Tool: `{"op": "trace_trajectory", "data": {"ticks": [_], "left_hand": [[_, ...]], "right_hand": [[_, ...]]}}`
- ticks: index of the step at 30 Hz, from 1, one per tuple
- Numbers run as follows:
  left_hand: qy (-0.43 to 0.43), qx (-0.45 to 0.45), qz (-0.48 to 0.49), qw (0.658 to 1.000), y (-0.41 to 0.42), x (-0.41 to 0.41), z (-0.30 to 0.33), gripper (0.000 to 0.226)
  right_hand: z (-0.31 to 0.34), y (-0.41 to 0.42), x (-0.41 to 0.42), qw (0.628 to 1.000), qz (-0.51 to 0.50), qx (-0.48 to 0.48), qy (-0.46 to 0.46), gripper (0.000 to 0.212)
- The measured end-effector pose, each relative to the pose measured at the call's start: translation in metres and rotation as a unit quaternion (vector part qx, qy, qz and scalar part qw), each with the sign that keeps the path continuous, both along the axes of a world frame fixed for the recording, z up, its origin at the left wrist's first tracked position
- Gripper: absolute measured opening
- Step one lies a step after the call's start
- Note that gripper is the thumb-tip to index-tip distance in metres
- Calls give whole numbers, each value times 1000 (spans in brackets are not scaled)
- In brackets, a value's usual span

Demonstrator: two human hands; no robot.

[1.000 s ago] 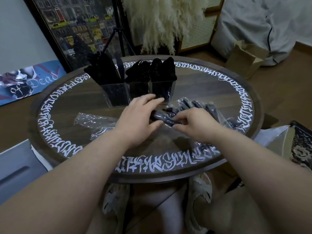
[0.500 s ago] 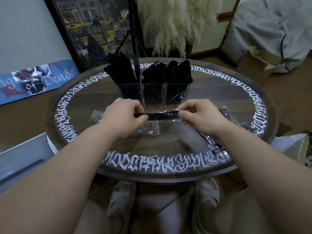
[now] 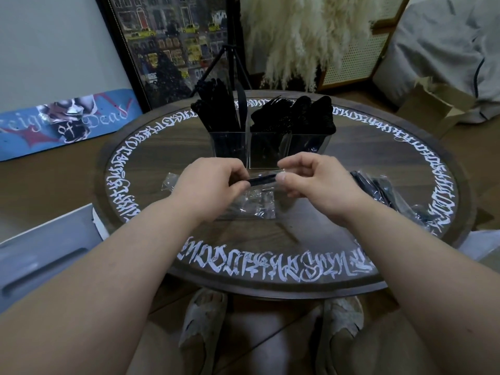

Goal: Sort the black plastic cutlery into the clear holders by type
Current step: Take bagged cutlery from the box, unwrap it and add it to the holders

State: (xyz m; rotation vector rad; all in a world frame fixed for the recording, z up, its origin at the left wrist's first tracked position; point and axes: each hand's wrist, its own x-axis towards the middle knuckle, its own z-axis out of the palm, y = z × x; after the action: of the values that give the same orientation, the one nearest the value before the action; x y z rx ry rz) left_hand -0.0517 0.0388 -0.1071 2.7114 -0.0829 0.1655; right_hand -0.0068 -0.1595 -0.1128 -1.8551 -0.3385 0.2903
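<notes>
- The slim black plastic cutlery piece (image 3: 263, 180), sleeved in clear film, hangs level above the round lettered table (image 3: 270, 239); its type cannot be told.
- The left hand (image 3: 209, 185) and the right hand (image 3: 315, 182) each pinch one end of it.
- Step in hand, as judged: unwrapping. Next: strip the film, identify the type.
- Just beyond the grip stand three clear square holders (image 3: 266, 151), nearly full.
- Right of the grip lie more wrapped black pieces (image 3: 378, 190).

Wrapped black cutlery piece (image 3: 263, 180) held level (type unclear), clear holders (image 3: 267, 150) full
</notes>
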Motion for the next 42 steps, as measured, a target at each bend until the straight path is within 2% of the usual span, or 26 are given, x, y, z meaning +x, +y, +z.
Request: {"op": "trace_trajectory", "data": {"ticks": [3, 8, 13, 16, 19, 21, 24, 26, 29, 31, 33, 36, 42], "left_hand": [[10, -14, -5, 1000, 0, -2, 1, 13], [67, -65, -19, 995, -2, -5, 4, 33], [87, -42, -16, 995, -2, -4, 3, 24], [60, -35, 6, 998, 0, -2, 2, 19], [44, -33, 14, 998, -1, -1, 1, 19], [30, -34, 21, 999, -3, 0, 2, 20], [41, -82, 23, 996, -7, 0, 3, 18], [51, -93, 17, 994, -9, 0, 4, 18], [52, -91, 6, 995, -10, -2, 3, 16], [53, -109, -1, 993, -11, -3, 2, 11], [49, -141, -9, 989, -12, -2, 2, 7], [63, -181, -13, 981, -14, 0, 0, 17], [94, -289, 6, 953, -20, 3, -3, 18]], "right_hand": [[-3, 3, 2, 995, -10, -66, -74, 20], [1, 7, -3, 993, 0, -19, -114, 20], [-2, 8, -7, 979, 13, -77, -187, 35], [-5, 4, -6, 966, 25, -133, -220, 31], [-5, 5, -7, 942, 0, -176, -287, 27], [-7, 8, -7, 909, -21, -210, -359, 29], [-11, 12, -5, 870, -40, -234, -432, 30], [-12, 13, -4, 874, -52, -211, -435, 27], [-11, 13, -4, 905, -58, -163, -388, 19], [-12, 14, -3, 914, -55, -159, -370, 20], [-13, 15, -2, 913, -58, -164, -370, 21], [-13, 15, -1, 908, -68, -166, -380, 19], [-20, 18, 4, 880, -63, -199, -427, 15]]}}
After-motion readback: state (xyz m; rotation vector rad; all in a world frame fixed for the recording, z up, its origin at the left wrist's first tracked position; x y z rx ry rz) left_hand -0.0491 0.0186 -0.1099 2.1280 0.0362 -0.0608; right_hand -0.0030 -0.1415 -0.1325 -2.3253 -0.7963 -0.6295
